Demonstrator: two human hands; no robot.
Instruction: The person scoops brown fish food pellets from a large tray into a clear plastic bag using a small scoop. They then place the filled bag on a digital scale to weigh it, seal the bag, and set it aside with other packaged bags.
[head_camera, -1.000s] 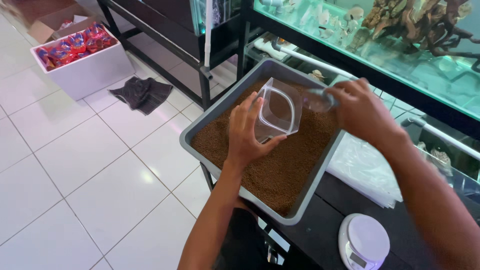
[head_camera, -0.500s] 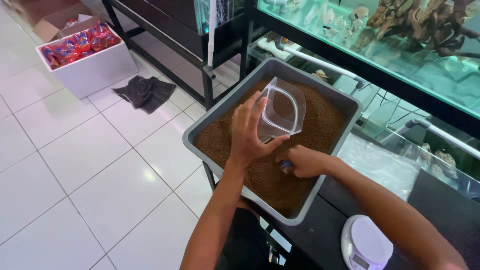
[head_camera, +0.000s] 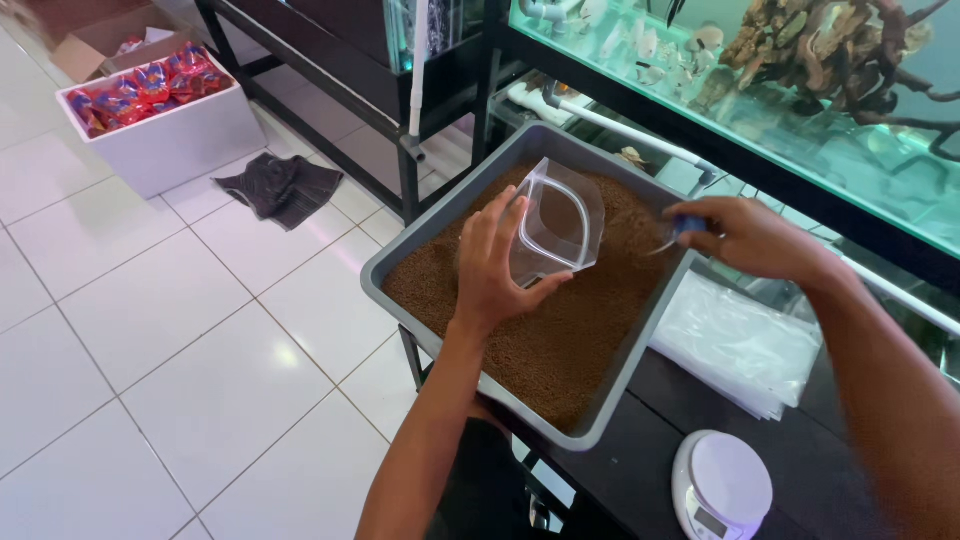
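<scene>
A grey tray (head_camera: 618, 375) filled with fine brown granules (head_camera: 560, 340) rests on a dark table. My left hand (head_camera: 495, 262) holds a clear plastic bag (head_camera: 560, 222) open and upright above the granules. My right hand (head_camera: 745, 238) is raised at the tray's right rim, fingers closed on a small scoop with a blue handle (head_camera: 680, 230) pointing toward the bag's mouth. The scoop's bowl is blurred.
A stack of clear plastic bags (head_camera: 740, 345) lies right of the tray, with a white round scale (head_camera: 722, 485) nearer me. An aquarium (head_camera: 800, 90) stands behind. On the tiled floor are a dark cloth (head_camera: 280, 188) and a white box of red packets (head_camera: 160, 110).
My right hand dipped into the granules half a second ago, then rose back to the right rim beside the bag. The left hand kept the bag in place.
</scene>
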